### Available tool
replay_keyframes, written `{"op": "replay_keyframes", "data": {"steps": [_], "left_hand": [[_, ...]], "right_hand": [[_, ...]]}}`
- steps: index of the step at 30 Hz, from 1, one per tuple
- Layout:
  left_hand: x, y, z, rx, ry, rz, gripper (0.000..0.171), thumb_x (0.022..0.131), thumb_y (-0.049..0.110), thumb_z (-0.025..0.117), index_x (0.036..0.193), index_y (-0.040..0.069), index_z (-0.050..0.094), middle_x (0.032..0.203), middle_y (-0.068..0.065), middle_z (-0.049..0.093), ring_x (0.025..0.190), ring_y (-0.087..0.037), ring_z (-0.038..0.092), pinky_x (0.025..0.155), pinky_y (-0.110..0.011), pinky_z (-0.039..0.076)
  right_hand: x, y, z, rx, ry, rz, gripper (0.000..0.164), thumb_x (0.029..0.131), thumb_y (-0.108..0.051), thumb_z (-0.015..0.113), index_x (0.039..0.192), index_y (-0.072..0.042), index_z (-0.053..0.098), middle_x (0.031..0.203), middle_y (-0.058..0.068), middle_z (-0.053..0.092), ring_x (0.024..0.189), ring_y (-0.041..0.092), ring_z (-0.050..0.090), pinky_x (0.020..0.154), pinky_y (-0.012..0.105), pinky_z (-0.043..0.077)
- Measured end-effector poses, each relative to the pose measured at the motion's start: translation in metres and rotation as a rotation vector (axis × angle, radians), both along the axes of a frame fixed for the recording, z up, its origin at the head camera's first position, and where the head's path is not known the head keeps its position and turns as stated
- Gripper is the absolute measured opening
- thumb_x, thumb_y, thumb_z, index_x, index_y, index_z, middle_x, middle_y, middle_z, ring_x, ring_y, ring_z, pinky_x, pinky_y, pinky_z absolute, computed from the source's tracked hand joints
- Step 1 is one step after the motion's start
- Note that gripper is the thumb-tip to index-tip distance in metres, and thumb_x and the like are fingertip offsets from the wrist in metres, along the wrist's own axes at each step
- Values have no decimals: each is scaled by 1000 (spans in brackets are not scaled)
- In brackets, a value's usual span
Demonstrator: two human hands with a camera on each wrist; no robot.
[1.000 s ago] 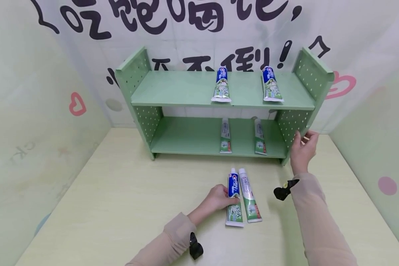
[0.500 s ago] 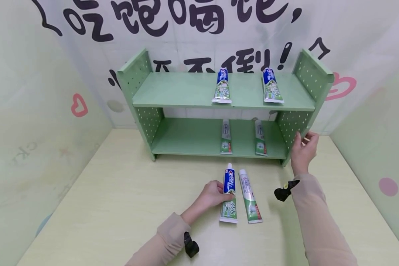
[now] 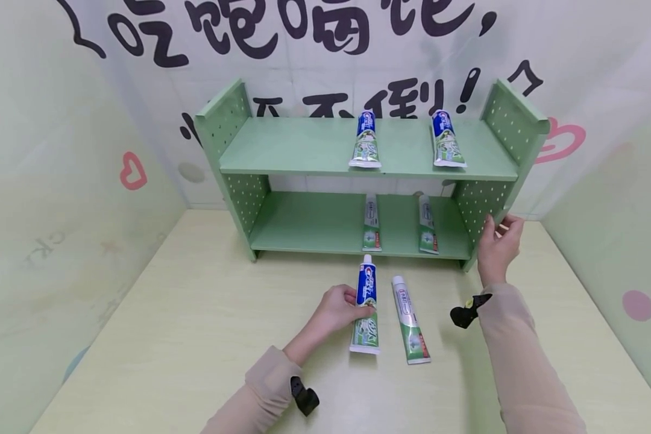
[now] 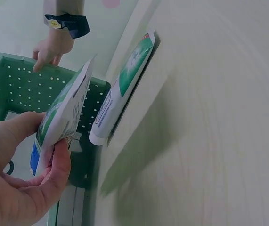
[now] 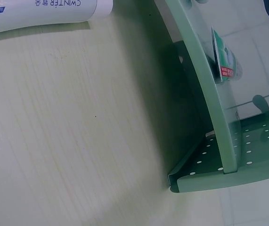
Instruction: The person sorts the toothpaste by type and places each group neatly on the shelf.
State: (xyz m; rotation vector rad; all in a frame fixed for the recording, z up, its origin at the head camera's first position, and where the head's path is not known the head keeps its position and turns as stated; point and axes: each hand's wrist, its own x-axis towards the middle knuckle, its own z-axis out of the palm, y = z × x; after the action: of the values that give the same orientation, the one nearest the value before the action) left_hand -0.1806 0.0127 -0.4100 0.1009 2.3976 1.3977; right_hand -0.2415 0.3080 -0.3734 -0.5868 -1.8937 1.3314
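Note:
In the head view my left hand (image 3: 332, 312) pinches a blue, white and green toothpaste tube (image 3: 366, 280) between thumb and fingers, cap toward the shelf. The left wrist view shows this toothpaste tube (image 4: 62, 115) raised off the table, its shadow below. To its right, a white and green toothpaste tube (image 3: 410, 319) lies flat on the table. My right hand (image 3: 498, 248) holds the front edge of the green shelf's (image 3: 304, 246) right side panel; the right wrist view does not show this hand.
Two blue and green toothpaste tubes, a left one (image 3: 366, 141) and a right one (image 3: 446, 141), lie on the top board. Below them, two white and green tubes, one left (image 3: 371, 224) and one right (image 3: 427, 226), lie on the lower board. Walls flank the table (image 3: 195, 337).
My left hand has lifted the blue and green toothpaste tube and carried it left and toward the shelf, away from the white and green one. My right hand stays on the side panel.

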Motion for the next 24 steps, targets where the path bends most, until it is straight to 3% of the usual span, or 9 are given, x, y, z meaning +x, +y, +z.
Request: {"op": "replay_keyframes", "data": {"steps": [13, 24], "left_hand": [[-1, -28, 30, 51, -11, 33, 53, 71, 22, 77, 109, -6, 53, 93, -14, 59, 75, -19, 59, 67, -30, 55], [-1, -51, 69, 71, 6, 66, 50, 73, 20, 76, 111, -4, 54, 94, -13, 60, 75, -19, 61, 68, -31, 56]], "right_hand": [[0, 0, 0, -21, -21, 8, 29, 93, -29, 49, 115, -10, 44, 108, -6, 49, 89, 1, 44, 85, 20, 49], [1, 1, 1, -34, -27, 21, 30, 93, -30, 49, 116, -12, 43, 110, -6, 48, 92, 2, 45, 88, 22, 48]]}}
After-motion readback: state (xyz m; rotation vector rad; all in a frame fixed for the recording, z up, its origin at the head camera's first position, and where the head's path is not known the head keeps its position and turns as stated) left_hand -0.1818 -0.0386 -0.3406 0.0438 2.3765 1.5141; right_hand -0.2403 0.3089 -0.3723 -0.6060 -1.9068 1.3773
